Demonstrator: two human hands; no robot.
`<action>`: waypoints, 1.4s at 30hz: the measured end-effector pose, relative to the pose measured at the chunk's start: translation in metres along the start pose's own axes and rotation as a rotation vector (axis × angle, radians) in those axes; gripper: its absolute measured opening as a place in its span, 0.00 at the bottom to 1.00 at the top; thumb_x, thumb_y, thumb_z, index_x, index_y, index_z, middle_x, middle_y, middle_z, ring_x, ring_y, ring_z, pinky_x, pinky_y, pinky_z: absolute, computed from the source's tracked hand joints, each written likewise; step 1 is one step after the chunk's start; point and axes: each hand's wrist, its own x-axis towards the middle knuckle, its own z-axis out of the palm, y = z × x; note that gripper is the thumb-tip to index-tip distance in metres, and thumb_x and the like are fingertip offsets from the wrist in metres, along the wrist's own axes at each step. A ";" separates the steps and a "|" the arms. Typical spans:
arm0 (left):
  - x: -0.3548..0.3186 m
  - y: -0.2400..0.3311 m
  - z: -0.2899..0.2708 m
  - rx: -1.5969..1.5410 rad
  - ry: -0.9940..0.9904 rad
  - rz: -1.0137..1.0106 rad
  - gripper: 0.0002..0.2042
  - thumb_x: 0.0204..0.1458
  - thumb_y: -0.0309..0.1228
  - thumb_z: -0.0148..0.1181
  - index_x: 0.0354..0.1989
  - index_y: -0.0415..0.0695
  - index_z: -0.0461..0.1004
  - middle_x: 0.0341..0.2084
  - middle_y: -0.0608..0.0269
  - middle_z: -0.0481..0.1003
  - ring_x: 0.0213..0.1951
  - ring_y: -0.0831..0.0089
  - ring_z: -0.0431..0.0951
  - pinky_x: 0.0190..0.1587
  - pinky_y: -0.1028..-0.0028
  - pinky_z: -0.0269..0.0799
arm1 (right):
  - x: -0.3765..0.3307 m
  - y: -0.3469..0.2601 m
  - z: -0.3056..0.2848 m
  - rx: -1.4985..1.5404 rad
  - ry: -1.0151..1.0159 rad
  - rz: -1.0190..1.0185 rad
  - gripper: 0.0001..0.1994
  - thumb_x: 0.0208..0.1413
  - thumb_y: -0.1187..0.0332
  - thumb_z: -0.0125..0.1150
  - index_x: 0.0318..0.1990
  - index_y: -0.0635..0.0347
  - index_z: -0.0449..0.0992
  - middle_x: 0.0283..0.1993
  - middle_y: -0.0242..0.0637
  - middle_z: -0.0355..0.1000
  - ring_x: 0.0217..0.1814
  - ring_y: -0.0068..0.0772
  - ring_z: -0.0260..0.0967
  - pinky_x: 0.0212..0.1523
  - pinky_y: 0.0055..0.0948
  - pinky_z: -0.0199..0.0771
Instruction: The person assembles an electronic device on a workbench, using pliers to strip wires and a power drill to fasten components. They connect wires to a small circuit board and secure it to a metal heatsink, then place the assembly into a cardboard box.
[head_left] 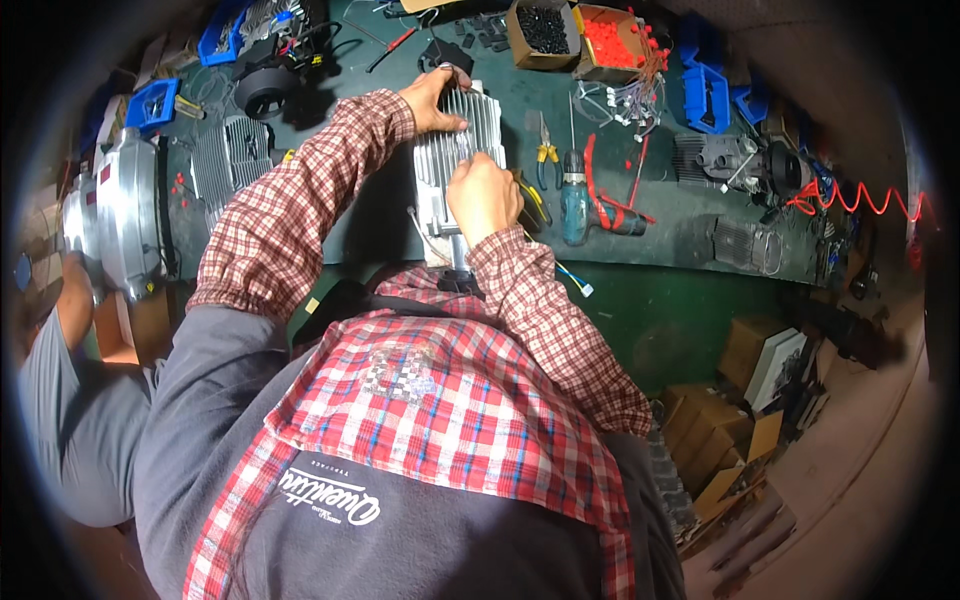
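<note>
A silver finned metal housing (430, 165) lies on the green bench in front of me, its long side pointing away from me. My left hand (434, 100) grips its far left end, thumb across the fins and fingers bent over the far edge. Against the right side of the housing, lower down, rests my right hand (484, 196), its fingers curled; whatever they hold is hidden. A thin cable (428, 236) hangs at the near end of the housing. Just right of my right hand lie yellow-and-black pliers (537, 203).
Pliers (547, 168), a teal cordless drill (574, 205) and a red strap (594, 180) lie to the right. Boxes of black parts (545, 32) and red caps (610, 45) stand behind. Finned housings (230, 165) sit left; another person's arm (74, 305) shows there. A red coiled hose (858, 198) hangs right.
</note>
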 end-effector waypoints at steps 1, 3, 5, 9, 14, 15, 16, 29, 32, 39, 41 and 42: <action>0.000 0.003 0.000 0.036 0.019 -0.001 0.30 0.42 0.32 0.72 0.52 0.42 0.63 0.48 0.56 0.68 0.55 0.64 0.67 0.62 0.65 0.61 | 0.002 -0.002 -0.001 -0.009 -0.001 -0.019 0.14 0.56 0.61 0.52 0.33 0.64 0.77 0.32 0.58 0.75 0.38 0.62 0.73 0.41 0.52 0.72; -0.003 0.008 -0.003 0.063 0.024 0.051 0.28 0.43 0.33 0.70 0.51 0.42 0.63 0.47 0.53 0.68 0.55 0.61 0.67 0.60 0.66 0.62 | 0.007 -0.004 -0.005 -0.003 -0.028 -0.024 0.14 0.56 0.61 0.52 0.34 0.64 0.77 0.33 0.58 0.75 0.39 0.62 0.73 0.41 0.52 0.72; -0.008 0.018 -0.007 0.087 0.015 0.067 0.27 0.44 0.33 0.69 0.51 0.42 0.63 0.47 0.52 0.68 0.55 0.59 0.68 0.60 0.66 0.63 | 0.010 -0.004 -0.005 0.017 -0.038 -0.021 0.14 0.56 0.61 0.52 0.34 0.64 0.77 0.33 0.57 0.75 0.39 0.61 0.73 0.42 0.51 0.72; -0.006 0.015 -0.006 0.109 -0.005 0.108 0.25 0.47 0.33 0.66 0.53 0.43 0.63 0.48 0.51 0.68 0.55 0.56 0.68 0.59 0.64 0.62 | 0.013 -0.004 -0.008 0.012 -0.065 0.009 0.14 0.56 0.60 0.52 0.35 0.63 0.78 0.34 0.57 0.75 0.40 0.61 0.73 0.43 0.50 0.73; -0.010 0.019 -0.005 0.163 -0.007 0.099 0.24 0.50 0.34 0.64 0.53 0.43 0.62 0.49 0.52 0.67 0.55 0.56 0.68 0.59 0.64 0.63 | 0.010 -0.003 -0.007 -0.033 -0.054 -0.055 0.15 0.56 0.60 0.52 0.35 0.65 0.77 0.34 0.57 0.75 0.39 0.60 0.74 0.41 0.50 0.73; -0.012 0.020 -0.005 0.183 -0.018 0.110 0.23 0.50 0.34 0.63 0.53 0.43 0.62 0.49 0.52 0.67 0.55 0.56 0.68 0.59 0.64 0.63 | 0.005 -0.001 -0.008 -0.028 -0.049 -0.061 0.14 0.57 0.61 0.52 0.34 0.66 0.76 0.32 0.57 0.75 0.38 0.59 0.74 0.40 0.50 0.73; -0.014 0.024 -0.007 0.204 -0.025 0.120 0.23 0.51 0.34 0.63 0.53 0.43 0.62 0.49 0.52 0.67 0.55 0.56 0.69 0.59 0.64 0.64 | -0.001 -0.001 -0.010 -0.025 -0.043 -0.072 0.14 0.57 0.62 0.52 0.34 0.67 0.75 0.31 0.56 0.75 0.36 0.58 0.75 0.39 0.51 0.73; -0.016 0.017 -0.005 0.113 -0.012 0.184 0.23 0.46 0.28 0.61 0.51 0.44 0.63 0.51 0.56 0.64 0.57 0.59 0.65 0.61 0.66 0.60 | -0.014 0.030 0.013 0.245 0.033 0.063 0.15 0.54 0.60 0.59 0.32 0.68 0.76 0.32 0.55 0.75 0.38 0.59 0.74 0.39 0.47 0.72; -0.015 0.019 -0.006 0.070 -0.049 0.128 0.24 0.41 0.23 0.56 0.51 0.42 0.62 0.52 0.54 0.63 0.59 0.59 0.62 0.64 0.66 0.56 | -0.013 0.029 0.011 0.203 0.024 0.063 0.16 0.54 0.60 0.59 0.32 0.68 0.76 0.32 0.56 0.75 0.39 0.60 0.74 0.40 0.47 0.72; -0.010 0.009 -0.005 0.079 -0.047 0.179 0.26 0.40 0.20 0.52 0.53 0.43 0.62 0.52 0.52 0.64 0.59 0.56 0.63 0.63 0.66 0.57 | -0.010 0.031 0.011 0.214 -0.003 0.080 0.15 0.54 0.60 0.59 0.33 0.68 0.78 0.33 0.57 0.75 0.39 0.59 0.74 0.41 0.46 0.72; -0.010 0.005 -0.005 0.100 -0.037 0.199 0.24 0.43 0.22 0.54 0.54 0.44 0.63 0.52 0.51 0.64 0.59 0.56 0.64 0.63 0.66 0.59 | -0.009 0.033 0.012 0.219 0.003 0.078 0.15 0.53 0.61 0.59 0.33 0.68 0.78 0.33 0.58 0.75 0.39 0.59 0.74 0.41 0.46 0.72; -0.009 0.003 -0.005 0.112 -0.036 0.208 0.24 0.45 0.23 0.55 0.54 0.44 0.63 0.52 0.51 0.64 0.59 0.56 0.64 0.63 0.66 0.58 | -0.008 0.033 0.013 0.220 -0.002 0.075 0.15 0.53 0.61 0.59 0.33 0.68 0.78 0.33 0.58 0.75 0.39 0.59 0.74 0.41 0.46 0.72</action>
